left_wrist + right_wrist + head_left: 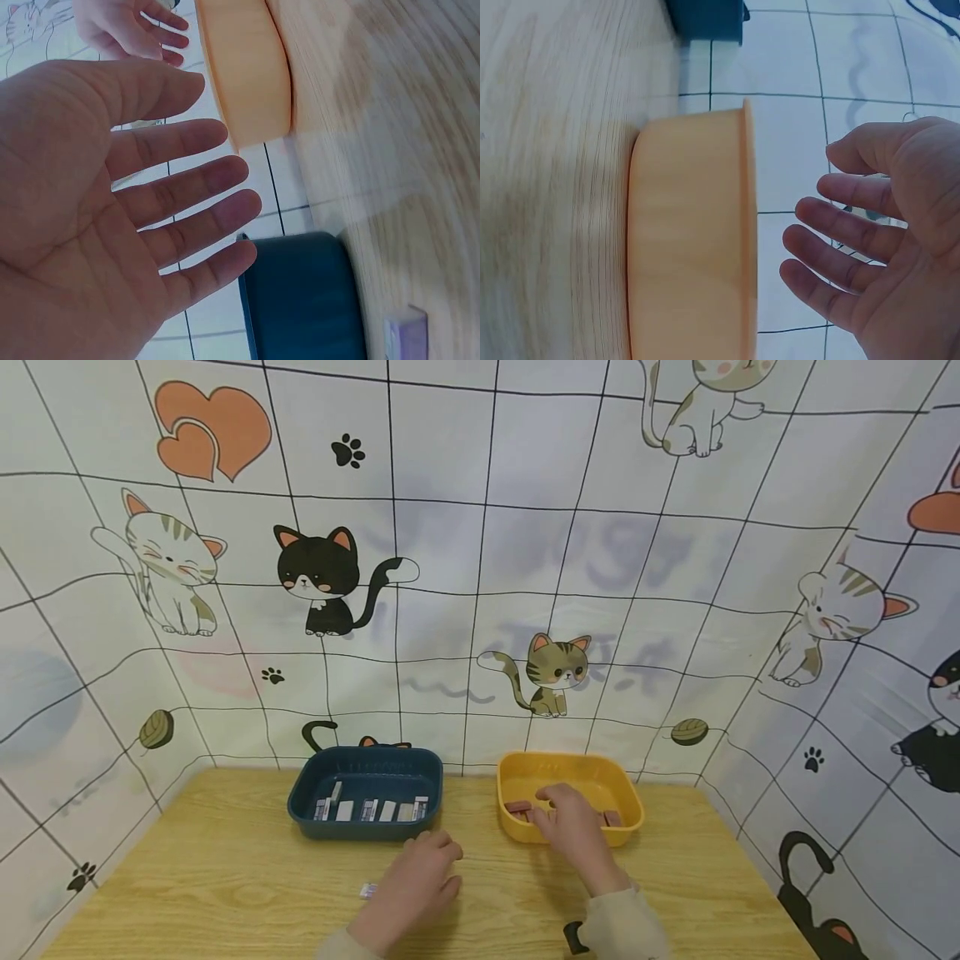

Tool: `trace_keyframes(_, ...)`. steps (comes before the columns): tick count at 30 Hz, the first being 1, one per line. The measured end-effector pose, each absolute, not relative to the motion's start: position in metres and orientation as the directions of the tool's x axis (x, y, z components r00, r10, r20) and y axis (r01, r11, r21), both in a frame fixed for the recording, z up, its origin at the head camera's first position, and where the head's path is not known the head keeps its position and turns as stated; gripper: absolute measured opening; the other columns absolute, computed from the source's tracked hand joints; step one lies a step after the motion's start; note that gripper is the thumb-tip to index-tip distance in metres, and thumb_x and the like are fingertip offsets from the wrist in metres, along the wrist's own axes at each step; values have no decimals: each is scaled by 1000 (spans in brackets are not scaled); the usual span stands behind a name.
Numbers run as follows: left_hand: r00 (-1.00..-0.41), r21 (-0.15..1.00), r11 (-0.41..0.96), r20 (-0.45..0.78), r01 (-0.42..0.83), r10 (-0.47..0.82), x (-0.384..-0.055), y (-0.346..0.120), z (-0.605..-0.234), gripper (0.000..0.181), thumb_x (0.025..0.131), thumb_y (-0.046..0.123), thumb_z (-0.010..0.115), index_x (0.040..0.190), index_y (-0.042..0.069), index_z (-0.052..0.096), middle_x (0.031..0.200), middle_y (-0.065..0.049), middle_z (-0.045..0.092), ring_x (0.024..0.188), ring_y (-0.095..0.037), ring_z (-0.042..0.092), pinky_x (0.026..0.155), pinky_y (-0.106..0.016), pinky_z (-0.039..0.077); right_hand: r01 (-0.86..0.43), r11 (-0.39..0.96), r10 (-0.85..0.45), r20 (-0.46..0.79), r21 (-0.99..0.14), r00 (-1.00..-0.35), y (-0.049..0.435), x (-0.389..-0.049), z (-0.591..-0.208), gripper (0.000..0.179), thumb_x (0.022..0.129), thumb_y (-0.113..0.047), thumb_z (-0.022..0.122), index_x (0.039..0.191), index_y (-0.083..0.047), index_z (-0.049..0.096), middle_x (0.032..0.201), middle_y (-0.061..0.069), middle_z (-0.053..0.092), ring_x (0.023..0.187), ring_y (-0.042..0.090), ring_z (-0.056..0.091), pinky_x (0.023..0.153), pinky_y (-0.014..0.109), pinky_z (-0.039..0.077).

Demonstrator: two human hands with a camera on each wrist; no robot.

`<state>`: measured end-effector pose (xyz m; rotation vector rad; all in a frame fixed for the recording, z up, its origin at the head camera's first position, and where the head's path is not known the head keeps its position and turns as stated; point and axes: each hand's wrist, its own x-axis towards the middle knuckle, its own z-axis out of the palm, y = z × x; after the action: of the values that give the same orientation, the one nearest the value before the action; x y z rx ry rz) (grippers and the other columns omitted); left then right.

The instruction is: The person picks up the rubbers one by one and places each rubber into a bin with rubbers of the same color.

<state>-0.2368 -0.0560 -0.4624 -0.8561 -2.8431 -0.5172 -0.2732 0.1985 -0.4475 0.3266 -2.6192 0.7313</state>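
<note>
My left hand (417,887) is over the wooden table in front of the dark blue bin (365,832), its fingers loosely extended and holding nothing. Partly hidden behind that hand, a small white block with purple marking (367,891) lies on the table; the left wrist view shows its purple side (407,334). Above the yellow bin (633,814) hovers my right hand (573,828), fingers apart with nothing between them. Several reddish-brown blocks (517,807) lie in the yellow bin, partly covered by this hand. Several white blocks, some purple-marked (369,810), are inside the blue bin.
Both bins stand near the back edge of the wooden table (247,877), with a gap between them. Behind and to the sides hangs a white gridded sheet (442,543) printed with cats. A black band (575,937) shows at the right sleeve.
</note>
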Motion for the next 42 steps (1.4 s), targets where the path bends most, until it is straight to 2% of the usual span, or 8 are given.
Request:
trace_keyframes(5, -851, 327, 786, 216, 525, 478, -237, -65, -466, 21, 89, 17, 77, 107, 6, 74, 106, -4, 66, 95, -24, 59, 90, -54, 54, -385, 830, -132, 531, -402, -837, 194, -262, -449, 12, 91, -9, 75, 102, -3, 75, 104, 13, 73, 88, 26, 66, 76, 44, 56)
trace_keyframes(8, -853, 335, 785, 225, 521, 470, -236, -71, -467, 21, 89, 16, 77, 107, 5, 74, 106, -5, 67, 93, -24, 59, 88, -52, 54, -411, 818, -138, 555, -402, -820, 192, -257, -450, 7, 92, -7, 73, 100, -6, 75, 102, 10, 73, 89, 24, 66, 76, 43, 56)
trace_keyframes(14, -862, 348, 788, 224, 507, 455, -234, -82, -467, 22, 90, 15, 76, 108, 3, 74, 105, -6, 67, 90, -22, 58, 84, -45, 54, -417, 802, -145, 539, -428, -830, 189, -246, -454, 13, 90, -4, 75, 102, -7, 74, 106, 8, 71, 100, 27, 67, 84, 45, 57)
trace_keyframes(19, -880, 360, 803, 221, 475, 421, -233, -91, -468, 22, 91, 15, 75, 109, 2, 73, 106, -8, 67, 94, -25, 60, 87, -49, 54, -433, 795, -154, 549, -424, -821, 185, -239, -457, 17, 89, -4, 77, 106, -7, 74, 108, 5, 70, 101, 25, 64, 83, 44, 57)
trace_keyframes(25, -889, 359, 815, 224, 456, 399, -232, -100, -470, 22, 89, 14, 76, 107, 1, 73, 104, -8, 67, 94, -26, 61, 86, -51, 54, -476, 784, -180, 589, -397, -788, 180, -232, -460, 24, 86, -2, 79, 109, -6, 74, 110, 8, 70, 102, 26, 68, 81, 41, 59)
trace_keyframes(32, -895, 382, 811, 236, 443, 378, -230, -112, -474, 21, 88, 11, 76, 105, 0, 73, 100, -8, 67, 93, -28, 63, 85, -53, 53, -458, 774, -190, 529, -437, -827, 171, -226, -463, 23, 88, -6, 78, 111, -7, 73, 116, 9, 69, 110, 28, 66, 87, 45, 58)
trace_keyframes(39, -927, 413, 830, 165, 375, 336, -226, -120, -479, 21, 88, 13, 75, 106, 1, 73, 108, -11, 68, 101, -32, 64, 91, -57, 52, -523, 748, -257, 549, -408, -796, 162, -223, -472, 22, 86, -6, 80, 107, -8, 73, 110, 4, 68, 109, 27, 66, 87, 45, 58)
trace_keyframes(42, -934, 414, 838, 157, 356, 320, -225, -124, -481, 23, 85, 14, 75, 105, 2, 73, 109, -11, 68, 103, -33, 64, 93, -57, 51, -526, 743, -286, 515, -414, -808, 158, -222, -474, 21, 88, -7, 78, 108, -9, 72, 113, 5, 68, 109, 25, 65, 87, 44, 58)
